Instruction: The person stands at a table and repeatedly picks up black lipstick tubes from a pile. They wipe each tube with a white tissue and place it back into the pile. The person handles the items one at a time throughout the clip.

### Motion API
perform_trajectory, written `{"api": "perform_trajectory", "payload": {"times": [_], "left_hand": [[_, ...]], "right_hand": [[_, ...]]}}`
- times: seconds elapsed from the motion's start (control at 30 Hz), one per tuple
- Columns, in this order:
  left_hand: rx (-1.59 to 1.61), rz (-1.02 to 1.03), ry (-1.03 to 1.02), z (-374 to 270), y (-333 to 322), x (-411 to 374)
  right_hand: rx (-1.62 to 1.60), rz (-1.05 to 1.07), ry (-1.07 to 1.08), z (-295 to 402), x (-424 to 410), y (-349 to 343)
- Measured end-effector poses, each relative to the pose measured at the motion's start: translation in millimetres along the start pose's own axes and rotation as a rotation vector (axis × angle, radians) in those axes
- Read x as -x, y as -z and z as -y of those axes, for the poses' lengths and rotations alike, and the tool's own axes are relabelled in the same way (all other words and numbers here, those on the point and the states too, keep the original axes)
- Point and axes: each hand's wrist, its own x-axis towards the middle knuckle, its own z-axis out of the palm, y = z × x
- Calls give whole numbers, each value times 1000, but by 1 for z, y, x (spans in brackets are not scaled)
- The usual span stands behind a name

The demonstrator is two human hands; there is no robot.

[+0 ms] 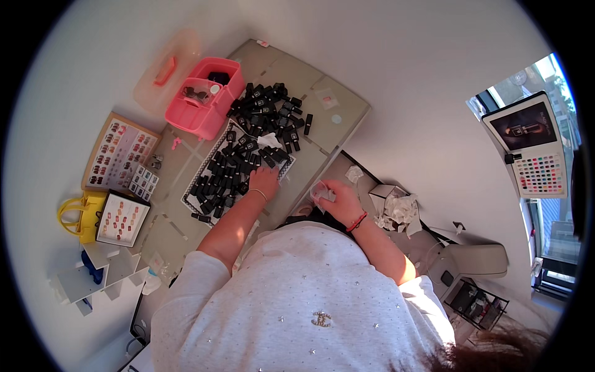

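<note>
My left hand (264, 180) rests at the near right edge of a white basket tray (187, 194) with a dark lattice rim. Its fingertips are among black nail polish bottles (223, 173); whether they grip one cannot be told. More black bottles (266, 109) lie heaped past the tray's far end. A crumpled white tissue (269, 140) sits on the bottles just beyond my left hand. My right hand (343, 201) holds a small clear plastic cup (320, 191) off the table's near edge, above my lap.
An open pink plastic case (204, 124) stands on the glass-topped table (310, 163). Nail colour displays (122, 151) and a yellow handbag (92, 218) are at the left. On the floor at right is a box (386, 189) with crumpled paper (400, 211).
</note>
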Motion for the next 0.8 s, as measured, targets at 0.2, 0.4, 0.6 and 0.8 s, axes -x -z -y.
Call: {"api": "perform_trajectory", "payload": {"times": [0.2, 0.4, 0.6, 0.8], "left_hand": [[3, 41, 114, -12, -1, -9], [-11, 109, 180, -18, 9, -10], [32, 94, 148, -14, 11, -9], [36, 59, 74, -3, 8, -6]], "right_hand": [[-11, 4, 20, -3, 0, -3], [9, -6, 25, -3, -1, -3], [11, 13, 31, -3, -2, -3], [4, 34, 15, 3, -2, 1]]}}
